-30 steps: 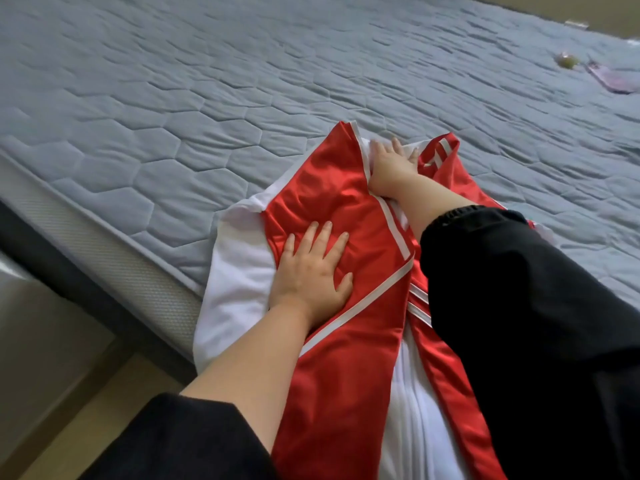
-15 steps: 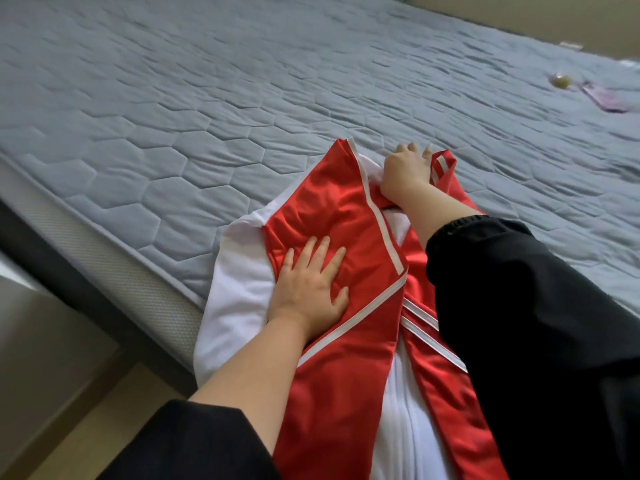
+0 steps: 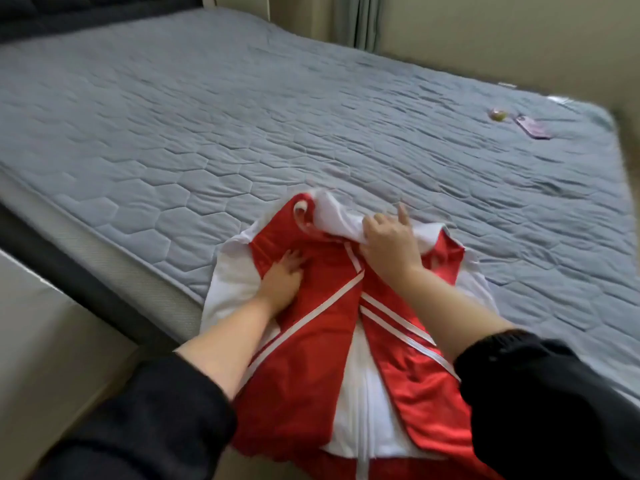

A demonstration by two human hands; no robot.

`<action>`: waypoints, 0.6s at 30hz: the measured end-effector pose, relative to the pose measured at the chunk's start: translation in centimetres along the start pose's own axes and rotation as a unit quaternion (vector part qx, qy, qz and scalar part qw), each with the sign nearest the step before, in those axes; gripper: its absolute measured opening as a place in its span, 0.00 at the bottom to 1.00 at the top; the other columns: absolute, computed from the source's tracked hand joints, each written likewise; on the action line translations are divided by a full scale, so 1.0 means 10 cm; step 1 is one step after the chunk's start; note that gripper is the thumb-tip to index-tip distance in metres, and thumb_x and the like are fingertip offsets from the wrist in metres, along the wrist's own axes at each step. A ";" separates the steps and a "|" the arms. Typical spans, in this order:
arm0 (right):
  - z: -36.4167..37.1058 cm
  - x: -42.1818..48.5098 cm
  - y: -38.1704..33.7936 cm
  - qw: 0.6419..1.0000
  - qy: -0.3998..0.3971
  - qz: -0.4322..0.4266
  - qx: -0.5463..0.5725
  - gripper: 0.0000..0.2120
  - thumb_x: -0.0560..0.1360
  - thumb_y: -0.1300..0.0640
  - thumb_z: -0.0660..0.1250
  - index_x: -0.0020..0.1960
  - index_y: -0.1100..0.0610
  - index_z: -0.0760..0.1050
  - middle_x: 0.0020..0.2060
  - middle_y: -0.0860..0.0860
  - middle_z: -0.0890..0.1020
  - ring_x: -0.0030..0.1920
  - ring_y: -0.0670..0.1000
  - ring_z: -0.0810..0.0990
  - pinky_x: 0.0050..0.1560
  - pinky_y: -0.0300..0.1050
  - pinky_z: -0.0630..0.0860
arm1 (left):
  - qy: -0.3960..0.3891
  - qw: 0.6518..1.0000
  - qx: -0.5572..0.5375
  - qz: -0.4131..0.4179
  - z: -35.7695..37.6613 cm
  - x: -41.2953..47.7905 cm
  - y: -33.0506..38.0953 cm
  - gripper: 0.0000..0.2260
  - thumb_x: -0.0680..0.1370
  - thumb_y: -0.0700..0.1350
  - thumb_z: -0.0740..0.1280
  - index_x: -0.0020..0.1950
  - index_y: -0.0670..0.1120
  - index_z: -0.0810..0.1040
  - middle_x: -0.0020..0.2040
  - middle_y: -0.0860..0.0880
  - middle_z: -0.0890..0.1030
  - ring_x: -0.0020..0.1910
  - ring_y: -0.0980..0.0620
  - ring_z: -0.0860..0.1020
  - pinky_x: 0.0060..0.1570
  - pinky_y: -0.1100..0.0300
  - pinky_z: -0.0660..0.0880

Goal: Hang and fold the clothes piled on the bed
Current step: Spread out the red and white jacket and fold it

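A red and white jacket [image 3: 311,341] lies on the near side of the bed [image 3: 242,116], over the mattress's front edge. Its hem reaches past that edge toward the person. The red satin panels with white stripes are folded inward and meet over the white middle strip.

The left hand [image 3: 282,277] lies flat on the left red panel, fingers straight and spread, pressing the cloth down without holding it. White fabric shows just outside it, toward the mattress edge.

The right hand [image 3: 389,242] is at the jacket's far end, its fingers curled into a bunch of white fabric that is lifted and rolled over the red. One finger sticks out straight. Both forearms are bare, with black sleeves [image 3: 554,393] pushed up.

Beyond the jacket the grey quilted cover stretches wide and bare to the far side and to the dark headboard [image 3: 69,15] at the upper left. To the left, the pale mattress side and dark bed frame run diagonally down to the jacket.

Well apart, near the bed's far right corner, a small round yellowish object [image 3: 497,115] lies just beside a flat pink object [image 3: 533,128]. A curtain [image 3: 360,19] hangs by the wall behind the bed.
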State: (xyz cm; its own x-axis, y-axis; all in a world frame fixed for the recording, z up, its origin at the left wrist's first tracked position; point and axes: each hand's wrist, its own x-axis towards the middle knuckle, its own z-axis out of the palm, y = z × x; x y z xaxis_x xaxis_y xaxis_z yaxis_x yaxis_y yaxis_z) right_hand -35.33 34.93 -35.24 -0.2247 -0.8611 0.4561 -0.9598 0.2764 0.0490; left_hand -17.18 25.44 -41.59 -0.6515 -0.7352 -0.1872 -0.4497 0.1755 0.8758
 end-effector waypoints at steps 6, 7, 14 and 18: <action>-0.11 -0.77 -0.11 0.979 -0.067 -0.147 0.125 0.15 0.54 0.66 0.76 0.38 0.62 0.76 0.34 0.57 0.78 0.34 0.59 0.78 0.39 0.47 0.77 | 0.030 0.911 -0.362 -0.194 -0.32 -0.21 0.46 0.28 0.77 0.68 0.55 0.57 0.46 0.77 0.49 0.42 0.83 0.41 0.44 0.80 0.37 0.56 0.75; -0.10 -0.85 -0.08 0.979 -0.067 -0.118 0.150 0.14 0.58 0.65 0.76 0.41 0.63 0.77 0.37 0.58 0.78 0.37 0.60 0.79 0.41 0.49 0.77 | 0.031 0.930 -0.291 -0.222 -0.27 -0.23 0.48 0.24 0.76 0.65 0.61 0.56 0.46 0.76 0.46 0.43 0.82 0.37 0.45 0.79 0.32 0.59 0.72; -0.11 -0.92 0.38 0.723 -0.092 0.599 0.331 0.30 0.73 0.46 0.68 0.67 0.65 0.68 0.62 0.61 0.74 0.64 0.62 0.71 0.64 0.53 0.67 | 0.048 0.918 -0.262 -0.294 -0.01 -0.37 0.39 0.09 0.75 0.40 0.70 0.53 0.40 0.76 0.36 0.43 0.76 0.28 0.48 0.74 0.24 0.63 0.66; -0.15 -0.88 0.43 0.663 -0.066 0.591 0.454 0.10 0.72 0.56 0.69 0.50 0.60 0.76 0.43 0.54 0.78 0.44 0.54 0.75 0.47 0.45 0.71 | 0.052 0.896 -0.340 -0.280 -0.06 -0.46 0.39 0.03 0.75 0.40 0.70 0.45 0.42 0.77 0.34 0.45 0.77 0.21 0.52 0.74 0.21 0.67 0.64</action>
State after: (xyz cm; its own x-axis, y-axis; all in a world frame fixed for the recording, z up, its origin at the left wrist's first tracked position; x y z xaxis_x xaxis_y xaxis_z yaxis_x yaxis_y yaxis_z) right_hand -37.27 44.31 -37.72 -0.8661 -0.3181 -0.3857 0.2080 0.4723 -0.8566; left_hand -15.52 29.10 -37.06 -0.3636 -0.6464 -0.6707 -0.1888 -0.6539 0.7326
